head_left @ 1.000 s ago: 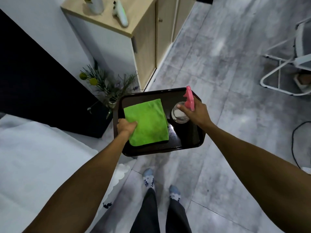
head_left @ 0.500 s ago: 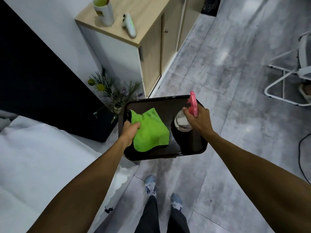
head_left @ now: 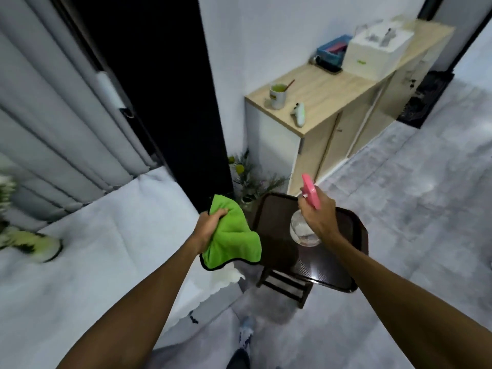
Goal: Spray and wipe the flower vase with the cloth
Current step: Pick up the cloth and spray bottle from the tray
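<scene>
My left hand (head_left: 210,225) grips a bunched green cloth (head_left: 231,238), held in the air just left of the dark tray (head_left: 351,235). My right hand (head_left: 318,217) holds a clear spray bottle (head_left: 302,231) with a pink head (head_left: 310,191) above the tray. At the far left, on a white-covered surface (head_left: 93,249), stands a blurred green-and-white patterned vase (head_left: 34,245) with pale flowers (head_left: 5,187). A second bunch of green and yellow flowers (head_left: 247,177) stands on the floor beside the cabinet; its pot is mostly hidden.
The tray rests on a small dark stool (head_left: 285,284). A wooden-topped cabinet (head_left: 327,94) behind it carries a mug (head_left: 278,95), a white controller (head_left: 299,114) and a white box (head_left: 378,49). Grey curtains (head_left: 53,115) hang at the left. Grey tiled floor lies to the right.
My left hand bunched the cloth and lifted it off the tray to the left. The right hand raised the bottle. The view swung up and left, bringing the patterned vase into sight.
</scene>
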